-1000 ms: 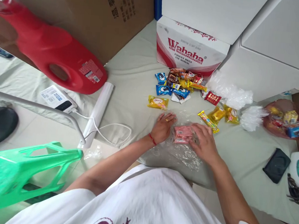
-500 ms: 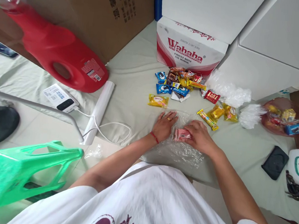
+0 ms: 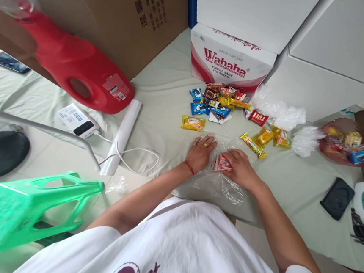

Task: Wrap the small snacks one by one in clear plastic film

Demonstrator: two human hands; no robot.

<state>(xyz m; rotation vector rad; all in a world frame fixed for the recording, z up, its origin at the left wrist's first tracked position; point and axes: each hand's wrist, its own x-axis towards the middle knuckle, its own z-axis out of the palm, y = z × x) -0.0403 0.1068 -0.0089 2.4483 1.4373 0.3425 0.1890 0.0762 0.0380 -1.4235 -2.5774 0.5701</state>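
Note:
On a clear plastic bag spread over the cloth, my left hand lies flat with its fingers stretched out. My right hand is closed around a pink wrapped snack packet, which rests on the same bag. Part of the packet is hidden under my fingers. Just beyond my left hand is a yellow snack packet. A yellow snack bar and two more yellow packets sit beyond my right hand. Farther back is a pile of mixed wrapped snacks.
Behind the pile stands a Wahaba-lettered white and red carton. Crumpled clear bags and a reddish bowl of snacks are at right. To the left are a red jug, a white roll, a cable and a green stool.
The pink packet and my right hand have shifted slightly to the right. My left hand stays flat on the plastic. The camera view has moved a little.

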